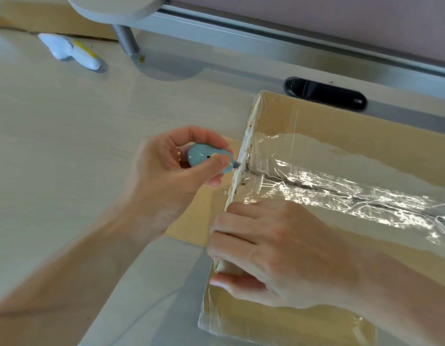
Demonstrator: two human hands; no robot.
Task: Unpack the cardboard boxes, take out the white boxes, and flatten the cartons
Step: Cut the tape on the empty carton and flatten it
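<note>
A brown cardboard box (316,126) lies on the desk at the right, its top seam sealed with shiny clear tape (341,193). My left hand (166,171) grips a small light-blue cutter (206,158) whose blade tip touches the tape at the box's left edge, where the seam begins. My right hand (278,258) grips the near left edge of the box, fingers curled over the corner and thumb underneath. The box is closed, so nothing inside shows.
A flat piece of cardboard (191,216) lies under the box's left end. A white and yellow tool (74,51) lies at the far left. A grey monitor stand (131,41) and a black cable port (326,93) sit at the back of the light wood desk (66,146).
</note>
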